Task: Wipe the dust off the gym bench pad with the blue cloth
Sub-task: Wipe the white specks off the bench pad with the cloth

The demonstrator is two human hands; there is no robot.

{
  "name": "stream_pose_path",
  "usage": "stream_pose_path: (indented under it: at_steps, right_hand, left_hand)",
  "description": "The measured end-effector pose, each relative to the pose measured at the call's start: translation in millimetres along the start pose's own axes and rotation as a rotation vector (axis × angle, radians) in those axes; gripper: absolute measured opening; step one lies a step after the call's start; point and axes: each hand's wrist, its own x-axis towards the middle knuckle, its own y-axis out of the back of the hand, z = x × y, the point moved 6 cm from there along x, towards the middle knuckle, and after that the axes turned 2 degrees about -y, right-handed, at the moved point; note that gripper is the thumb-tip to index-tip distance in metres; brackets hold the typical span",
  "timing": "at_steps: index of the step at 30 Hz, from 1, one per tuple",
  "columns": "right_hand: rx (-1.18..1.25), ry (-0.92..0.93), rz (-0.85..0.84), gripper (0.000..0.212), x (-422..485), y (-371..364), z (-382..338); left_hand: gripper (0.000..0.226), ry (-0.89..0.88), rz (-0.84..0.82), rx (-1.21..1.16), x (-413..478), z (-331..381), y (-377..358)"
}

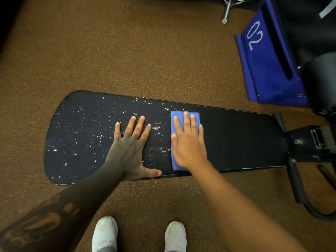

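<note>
A long black bench pad (236, 139) lies across the middle of the view. White dust specks cover its left half; the part right of the cloth looks clean. The folded blue cloth (175, 160) lies flat on the pad near its middle. My right hand (188, 142) presses flat on top of the cloth, fingers spread and pointing away from me. My left hand (132, 144) rests flat on the dusty pad just left of the cloth, fingers apart and holding nothing. Smeared dust streaks lie between the two hands.
Brown speckled floor surrounds the bench. The bench's black frame and hinge (309, 142) stick out at the right. A blue plyo box marked "02" (269, 57) stands at the upper right, with a metal bar end (226, 13) beyond it. My white shoes (105, 233) stand below the pad.
</note>
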Motion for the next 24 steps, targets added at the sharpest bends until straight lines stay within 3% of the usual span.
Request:
stream_pose_path:
  at_steps: [5,12,19,24]
  right_hand:
    - [0.016,-0.115,0.024,0.058,59,10,-7]
    - [-0.018,0.109,-0.016,0.059,-11,2,-1]
    - [0.036,-0.122,0.014,0.058,65,10,-17]
    - [-0.008,0.039,0.024,0.06,61,8,-54]
  left_hand:
    - [0.148,-0.022,-0.003,-0.018,-1,-5,-3]
    - [0.126,-0.048,0.008,-0.009,-2,-12,-4]
    - [0.11,-0.024,0.015,-0.002,-2,-33,-2]
    - [0.098,-0.011,0.035,0.004,-4,-37,-5]
